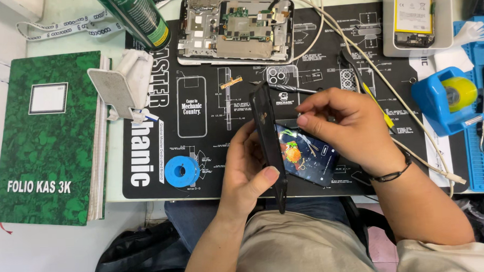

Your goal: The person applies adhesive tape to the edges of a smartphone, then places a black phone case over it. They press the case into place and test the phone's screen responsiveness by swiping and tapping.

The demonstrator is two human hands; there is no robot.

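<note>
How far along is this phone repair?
Done: one opened phone lies on the black mat, circuit boards bare. In hand: the left hand holds a thin black back cover on edge, while the right hand works over a lit phone. Left: the opened phone is uncovered.

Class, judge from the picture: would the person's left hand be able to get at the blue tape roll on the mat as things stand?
Probably not at once: the left hand is gripping a black phone cover. The blue tape roll lies close by on the mat, with bare mat between.
</note>
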